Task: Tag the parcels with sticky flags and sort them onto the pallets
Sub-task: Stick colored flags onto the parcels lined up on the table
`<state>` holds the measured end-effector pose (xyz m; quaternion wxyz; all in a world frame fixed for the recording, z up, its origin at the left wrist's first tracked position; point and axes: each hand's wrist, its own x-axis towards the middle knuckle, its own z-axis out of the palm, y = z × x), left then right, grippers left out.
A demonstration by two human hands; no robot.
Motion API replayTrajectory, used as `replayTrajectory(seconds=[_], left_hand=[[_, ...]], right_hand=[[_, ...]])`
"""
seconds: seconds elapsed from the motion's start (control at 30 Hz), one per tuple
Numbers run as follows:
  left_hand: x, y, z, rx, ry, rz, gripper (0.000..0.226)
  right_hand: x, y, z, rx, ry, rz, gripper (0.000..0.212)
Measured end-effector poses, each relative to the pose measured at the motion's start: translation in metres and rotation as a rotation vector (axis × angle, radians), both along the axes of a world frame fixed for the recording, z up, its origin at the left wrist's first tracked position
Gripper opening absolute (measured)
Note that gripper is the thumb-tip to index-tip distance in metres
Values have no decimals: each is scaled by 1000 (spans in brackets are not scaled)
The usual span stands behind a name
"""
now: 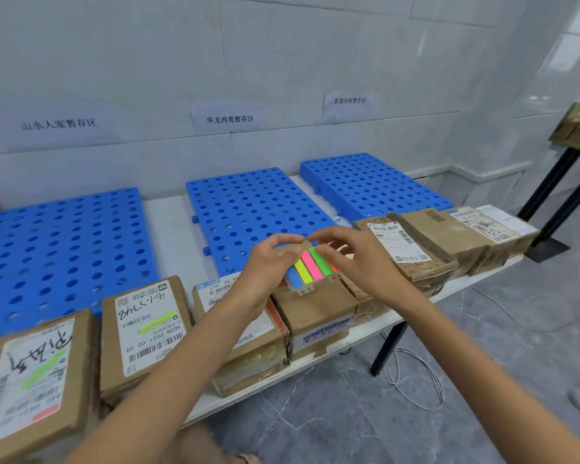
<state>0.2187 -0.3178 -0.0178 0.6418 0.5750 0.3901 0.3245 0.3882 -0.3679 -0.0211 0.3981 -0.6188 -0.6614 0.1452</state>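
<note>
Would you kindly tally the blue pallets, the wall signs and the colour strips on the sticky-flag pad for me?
Blue pallets: 3
Wall signs: 3
Flag strips on the sticky-flag pad: 5 (blue, yellow, pink, green, orange)
Total: 11

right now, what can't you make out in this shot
All head view.
Orange flag on the flag pad: mostly covered by the right hand; whether it pinches one is unclear.
Third parcel label: crossed by the left forearm.
Leftmost parcel: cut off by the left edge.
</note>
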Motion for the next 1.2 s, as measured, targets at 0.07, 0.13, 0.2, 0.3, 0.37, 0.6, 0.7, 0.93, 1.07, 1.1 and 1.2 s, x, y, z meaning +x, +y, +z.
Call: replayTrajectory(seconds=[0.07,0.13,0.2,0.3,0.37,0.6,0.7,0.93,1.07,1.1,1.2], left_hand=[[-4,1,0,0,6,7,18],[-9,3,0,1,11,28,18],[-11,3,0,-2,9,48,19],[-4,2,2,-3,8,43,20],[6,-1,3,-5,9,25,20],[29,-5,-3,-35,40,27,20],[34,-4,-7,-50,44,45,20],[43,-2,-13,-54,62,60,17],[43,0,-14,-40,78,63,16],[42,1,-14,-38,82,62,17],[39,3,-14,-26,92,55,18]], right_hand=[[14,6,-2,54,-34,-162,15],[43,13,-9,37,-203,-398,13],[67,11,-21,-119,-441,-567,18],[68,-2,-45,-237,-613,-638,33],[61,-7,-53,-164,-624,-661,33],[55,-7,-55,-129,-512,-682,26],[56,-6,-55,-112,-442,-686,24],[55,3,-58,-142,-271,-704,17],[57,9,-56,-167,-227,-677,10],[57,9,-55,-161,-190,-633,9],[60,9,-50,-76,-25,-475,15]])
